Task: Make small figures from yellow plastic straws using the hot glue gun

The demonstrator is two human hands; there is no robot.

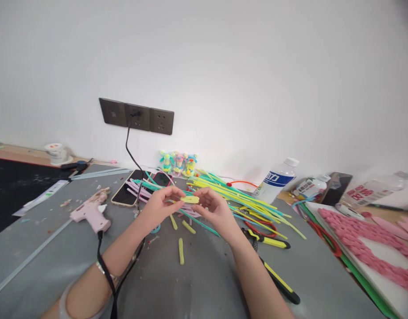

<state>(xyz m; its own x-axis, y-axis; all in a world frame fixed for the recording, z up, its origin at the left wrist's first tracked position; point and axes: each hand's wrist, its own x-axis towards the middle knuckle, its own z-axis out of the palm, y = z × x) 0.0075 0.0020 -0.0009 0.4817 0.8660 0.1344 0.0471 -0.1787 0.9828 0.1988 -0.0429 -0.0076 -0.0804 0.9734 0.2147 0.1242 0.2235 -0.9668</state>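
Above the middle of the grey table, my left hand and my right hand pinch opposite ends of a short, folded pale-yellow pipe cleaner. Three similar short yellow pieces lie below my hands; the nearest to me is a yellow piece. Behind and beside my hands spreads a loose pile of long yellow pipe cleaners, mixed with teal and lilac ones. Yellow-and-black pliers rest beside my right forearm, which partly hides them.
A pink glue gun lies at the left, its black cord running past my left forearm. Phones, including a dark phone, lie behind my left hand. Three small figures stand by the wall. A bottle and pink braided piece are rightward.
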